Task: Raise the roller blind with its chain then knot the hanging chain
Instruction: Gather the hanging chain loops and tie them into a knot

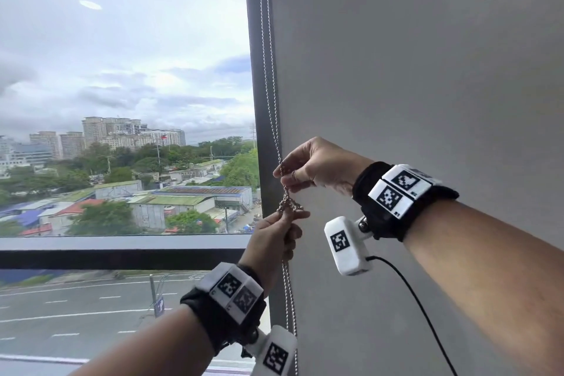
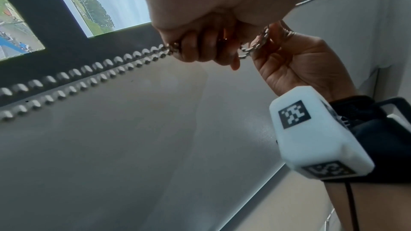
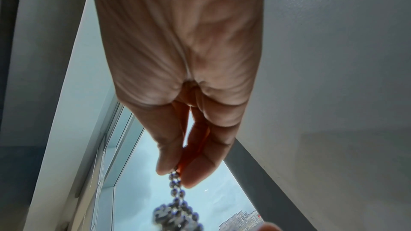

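Your right hand [image 1: 314,166] is up high, and its thumb and fingers pinch the bead chain [image 1: 268,70] just above a small knot [image 1: 288,203]. Your left hand [image 1: 271,241] is right below, with its fingers curled around the chain under the knot. The chain hangs by the dark window frame [image 1: 259,101], next to the grey wall [image 1: 412,70]. Both wrists wear bands with black-and-white square codes [image 1: 396,189].

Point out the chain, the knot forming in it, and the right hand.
chain [image 1: 270,70], head view, on the two beaded strands above the hands.
knot [image 1: 288,204], head view, on the tangled loop between the hands.
right hand [image 1: 317,166], head view, on the back of the hand pinching the chain.
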A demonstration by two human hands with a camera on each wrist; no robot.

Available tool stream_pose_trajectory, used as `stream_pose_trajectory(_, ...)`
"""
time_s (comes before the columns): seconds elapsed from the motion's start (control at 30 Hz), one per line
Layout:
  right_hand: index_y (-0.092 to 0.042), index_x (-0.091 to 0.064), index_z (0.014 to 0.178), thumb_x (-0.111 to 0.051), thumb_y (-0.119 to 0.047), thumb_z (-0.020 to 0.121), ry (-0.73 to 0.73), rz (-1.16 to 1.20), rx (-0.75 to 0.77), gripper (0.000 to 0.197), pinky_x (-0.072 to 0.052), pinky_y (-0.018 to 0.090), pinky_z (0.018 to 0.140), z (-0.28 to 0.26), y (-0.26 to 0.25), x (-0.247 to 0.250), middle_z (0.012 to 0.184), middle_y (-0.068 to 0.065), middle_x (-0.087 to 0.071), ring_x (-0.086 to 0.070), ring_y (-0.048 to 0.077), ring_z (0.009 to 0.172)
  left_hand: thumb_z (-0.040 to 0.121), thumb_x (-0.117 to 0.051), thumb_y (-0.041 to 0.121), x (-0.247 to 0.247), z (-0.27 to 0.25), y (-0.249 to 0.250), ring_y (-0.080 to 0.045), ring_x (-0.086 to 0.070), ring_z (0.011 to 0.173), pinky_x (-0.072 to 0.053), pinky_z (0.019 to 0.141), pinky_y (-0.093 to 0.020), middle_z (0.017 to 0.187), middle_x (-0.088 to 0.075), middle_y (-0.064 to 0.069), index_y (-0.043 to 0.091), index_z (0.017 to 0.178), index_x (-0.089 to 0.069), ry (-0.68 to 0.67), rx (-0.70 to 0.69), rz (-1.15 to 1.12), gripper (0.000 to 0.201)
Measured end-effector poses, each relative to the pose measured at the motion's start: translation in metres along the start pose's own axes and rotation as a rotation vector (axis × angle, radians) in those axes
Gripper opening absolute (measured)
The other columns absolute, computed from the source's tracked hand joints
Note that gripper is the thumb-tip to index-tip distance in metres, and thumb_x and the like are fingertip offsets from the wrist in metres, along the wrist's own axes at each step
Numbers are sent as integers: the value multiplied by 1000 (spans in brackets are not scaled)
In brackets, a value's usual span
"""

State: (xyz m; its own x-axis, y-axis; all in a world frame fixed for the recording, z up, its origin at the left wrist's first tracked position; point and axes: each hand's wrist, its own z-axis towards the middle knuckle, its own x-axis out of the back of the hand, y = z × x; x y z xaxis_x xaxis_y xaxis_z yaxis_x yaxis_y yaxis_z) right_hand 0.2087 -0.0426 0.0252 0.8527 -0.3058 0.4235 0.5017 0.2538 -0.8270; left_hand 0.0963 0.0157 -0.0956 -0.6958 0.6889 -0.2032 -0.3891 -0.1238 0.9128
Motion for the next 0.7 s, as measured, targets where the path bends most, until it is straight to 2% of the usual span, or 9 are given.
stream_pose_trajectory(0.07, 13, -69, 100, -69, 12, 81, 5, 9, -1, 19, -59, 22, 60, 1, 1, 0, 71, 11, -68, -65, 13, 54, 97, -40, 31, -1, -3, -3, -6, -21, 38, -15, 39, -16, 47, -31, 7, 9, 101, -65, -4, 0, 24, 34)
stream_pose_trajectory(0.13, 11, -71, 95, -70, 12, 80, 4, 2, -6, 15, -61, 25, 63, 2, 3, 0, 72, 11, -68, -66, 14, 56, 97, -40, 31, -1, -5, -6, -7, -24, 35, -20, 37, -16, 44, -29, 7, 8, 97, -63, -11, -4, 41, 33)
stream_pose_trajectory(0.2, 7, -72, 89, -70, 11, 81, -4, -6, -8, 9, -62, 27, 67, 2, 5, 0, 73, 13, -68, -65, 18, 61, 97, -42, 27, -1, -5, -5, -11, -38, 37, -32, 40, -20, 46, -38, 2, 5, 88, -63, -20, 4, 29, 32)
stream_pose_trajectory(0.27, 7, -72, 87, -70, 10, 81, 1, -11, -11, 7, -61, 29, 69, 3, 7, 0, 75, 15, -67, -64, 21, 63, 96, -45, 19, -1, -1, -1, -17, -52, 45, -46, 49, -26, 55, -51, -5, 0, 88, -62, -25, -3, -47, 27)
stream_pose_trajectory(0.3, 7, -72, 87, -70, 9, 81, 7, -15, -10, 7, -61, 29, 69, 3, 8, 0, 76, 16, -67, -63, 22, 63, 95, -46, 15, -1, 2, 1, -16, -53, 46, -47, 49, -25, 57, -54, -6, -2, 90, -62, -9, -15, -85, 24)
stream_pose_trajectory(0.37, 6, -72, 88, -71, 8, 81, 18, -21, -5, 7, -61, 30, 71, 3, 9, 0, 75, 15, -67, -63, 22, 63, 94, -46, 9, -1, 6, 5, -11, -43, 39, -38, 42, -19, 54, -49, -4, -3, 90, -61, 39, -43, -98, 19)
stream_pose_trajectory(0.47, 6, -72, 89, -72, 7, 81, 32, -24, 1, 8, -60, 30, 70, 4, 9, 1, 72, 12, -67, -63, 20, 60, 96, -44, 13, -1, 7, 4, -7, -26, 36, -23, 39, -17, 49, -38, 3, -1, 95, -61, 34, -29, -49, 21)
stream_pose_trajectory(0.6, 9, -71, 94, -70, 5, 83, 37, -37, 0, 12, -60, 31, 70, 4, 11, 0, 71, 10, -67, -62, 20, 61, 97, -41, 16, -4, 2, 1, -6, -25, 36, -21, 39, -16, 46, -37, 7, -2, 108, -56, 3, -7, -37, 26)
stream_pose_trajectory(0.7, 7, -70, 97, -69, 3, 85, 21, -13, -9, 12, -59, 28, 67, 2, 11, -1, 70, 8, -66, -61, 19, 61, 97, -41, 22, -8, -1, 4, -5, -25, 33, -21, 35, -14, 42, -33, 10, -1, 106, -56, -1, -30, -25, 28)
